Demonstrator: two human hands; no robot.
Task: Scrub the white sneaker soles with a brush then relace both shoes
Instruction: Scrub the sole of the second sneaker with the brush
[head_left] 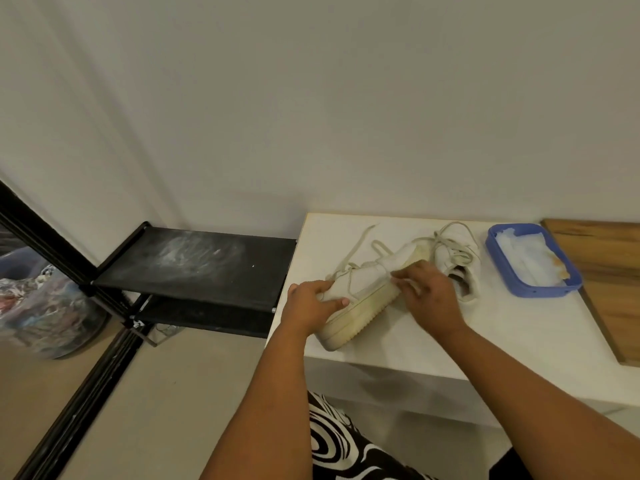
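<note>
A white sneaker (367, 299) lies tilted on its side on the white table (485, 334), its yellowed sole turned toward me. My left hand (313, 304) grips its heel end, thumb laid along the side. My right hand (427, 296) is at the toe end and pinches something small and white against the shoe; I cannot tell what it is. Loose laces (360, 252) trail from the shoe toward the wall. A second white sneaker (457, 261) with tangled laces lies behind my right hand, partly hidden by it.
A blue plastic tray (498, 268) holding white cloth or paper sits at the table's right. A wooden board (609, 271) lies beyond it. A black two-shelf rack (194, 265) stands left of the table. A mirror (45, 299) leans at far left.
</note>
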